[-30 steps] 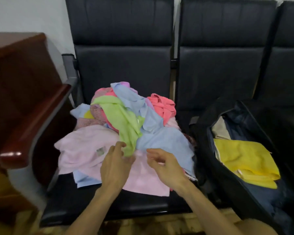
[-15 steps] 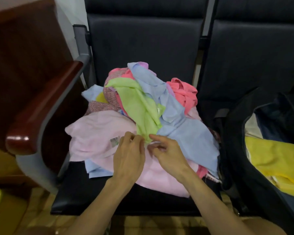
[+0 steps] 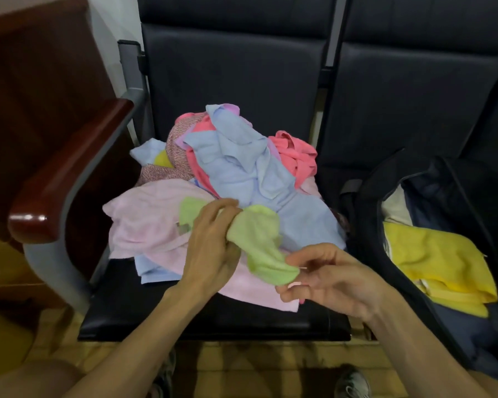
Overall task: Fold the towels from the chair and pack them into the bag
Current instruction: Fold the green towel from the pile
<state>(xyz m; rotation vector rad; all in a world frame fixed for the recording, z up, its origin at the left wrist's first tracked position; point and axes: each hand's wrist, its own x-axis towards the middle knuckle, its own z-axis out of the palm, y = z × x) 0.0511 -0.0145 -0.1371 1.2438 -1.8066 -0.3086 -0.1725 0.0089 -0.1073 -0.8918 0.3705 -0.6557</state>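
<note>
**Green towel pulled free of the pile**

Nearest us, in front of the pile point(image 3: 242, 168), our left hand point(image 3: 210, 248) grips the green towel point(image 3: 259, 239) bunched at its middle; our right hand point(image 3: 328, 280), just right of it, pinches the towel's lower end. The hands are a little apart, both clamped on the same cloth. A moment ago this towel lay draped down the pile's front with both hands meeting at its foot; now it is off the heap, lifted above the pink towel point(image 3: 147, 219). We judge it the next one to fold, though no fold is made yet; it needs spreading first.

Below the pile's front edge is tan floor point(image 3: 242, 357); the pile sits on the black chair seat point(image 3: 144, 317); right of the pile stands the open dark bag point(image 3: 368, 225) with a yellow towel point(image 3: 437, 262) already inside; left of the pile is a wooden armrest point(image 3: 69, 173); behind the pile rise black backrests point(image 3: 230, 81) and a pale wall point(image 3: 112, 21).
</note>
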